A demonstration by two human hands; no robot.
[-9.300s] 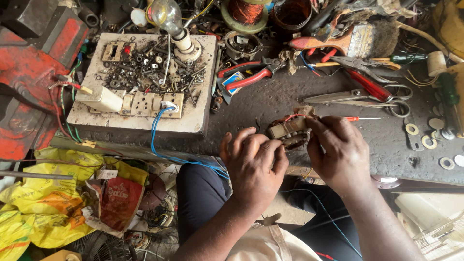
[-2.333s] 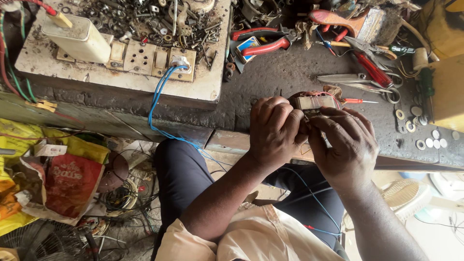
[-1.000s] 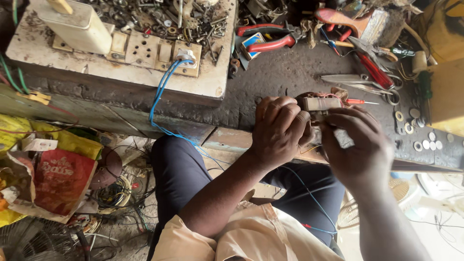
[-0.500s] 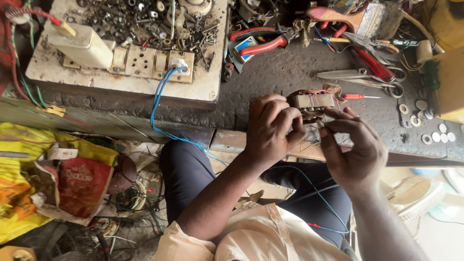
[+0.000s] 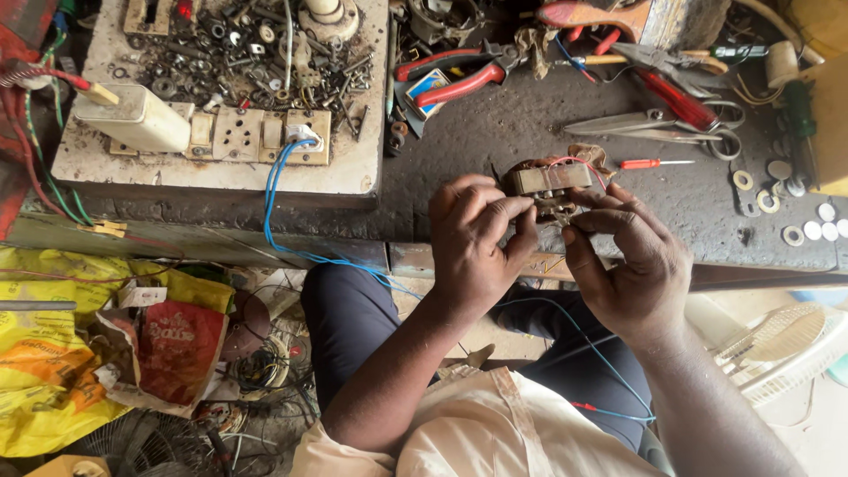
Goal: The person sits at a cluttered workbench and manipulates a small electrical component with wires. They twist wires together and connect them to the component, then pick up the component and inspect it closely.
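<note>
Both hands hold a small transformer-like part (image 5: 549,182) with a brown metal core, tape and thin red wire, just above the front edge of the dark workbench (image 5: 495,141). My left hand (image 5: 477,243) grips its left side with curled fingers. My right hand (image 5: 632,256) pinches its lower right side, thumb and forefinger at the part's underside. A small red-handled screwdriver (image 5: 652,163) lies on the bench just right of the part.
A white board (image 5: 221,168) with sockets, several loose screws and a blue cable (image 5: 278,212) sits at left. Red pliers (image 5: 446,84), scissors (image 5: 654,124) and washers (image 5: 782,199) lie on the bench. Yellow bags (image 5: 53,353) and wire clutter cover the floor at left; a fan grille (image 5: 777,344) is at right.
The hands have stayed on the part throughout, turning it slightly. The right fingers have shifted from its right end to its underside. The view has drifted a little.
</note>
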